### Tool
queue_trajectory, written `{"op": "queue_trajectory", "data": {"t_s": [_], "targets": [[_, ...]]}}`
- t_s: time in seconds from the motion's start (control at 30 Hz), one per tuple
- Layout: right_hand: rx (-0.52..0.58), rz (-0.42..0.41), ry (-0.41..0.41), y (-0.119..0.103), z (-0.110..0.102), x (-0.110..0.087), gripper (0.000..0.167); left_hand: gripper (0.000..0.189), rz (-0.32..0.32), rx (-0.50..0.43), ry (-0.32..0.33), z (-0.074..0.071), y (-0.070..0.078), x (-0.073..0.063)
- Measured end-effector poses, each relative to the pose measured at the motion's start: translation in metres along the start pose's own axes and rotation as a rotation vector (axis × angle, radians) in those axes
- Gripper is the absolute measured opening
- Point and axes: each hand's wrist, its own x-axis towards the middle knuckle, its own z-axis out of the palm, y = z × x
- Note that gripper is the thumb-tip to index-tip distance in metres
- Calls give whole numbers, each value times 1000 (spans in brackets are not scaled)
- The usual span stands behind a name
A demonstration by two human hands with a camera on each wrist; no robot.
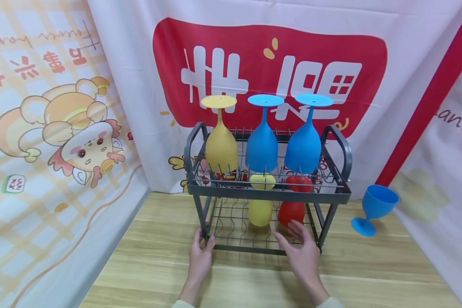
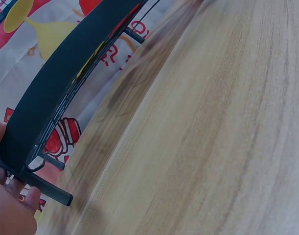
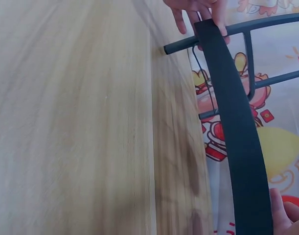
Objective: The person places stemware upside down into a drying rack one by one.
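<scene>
A dark grey two-tier wire rack stands on the table. My left hand grips the front left corner of its lower tier, thumb over the edge and fingers beneath, as the left wrist view shows at the rack's corner. My right hand is over the front of the lower tier, thumb and fingers spread, fingertips by a red goblet; whether they touch it, I cannot tell. Left of that goblet is a pale yellow goblet. Both lower goblets stand upside down.
Upside down on the upper tier are a yellow goblet and two blue goblets, one in the middle and one at right. Another blue goblet stands upright on the wooden table at right. Printed cloth hangs around the table.
</scene>
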Motion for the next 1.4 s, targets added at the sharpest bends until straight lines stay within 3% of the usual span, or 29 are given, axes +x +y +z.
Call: {"op": "queue_trajectory", "data": {"t_s": [0.33, 0.67, 0.83, 1.13, 1.4], "targets": [[-39, 147, 16, 16, -48, -14, 94, 56, 6, 5, 2, -1, -1, -1], [-82, 194, 128, 49, -107, -7, 84, 57, 15, 13, 2, -1, -2, -2], [-126, 244, 182, 64, -135, 9, 91, 57, 13, 12, -1, 0, -3, -3], [-147, 262, 297, 84, -171, 51, 102, 57, 27, 5, -2, 1, -2, -1], [-166, 325, 271, 87, -182, 88, 120, 57, 20, 4, 1, -1, -1, -1]]}}
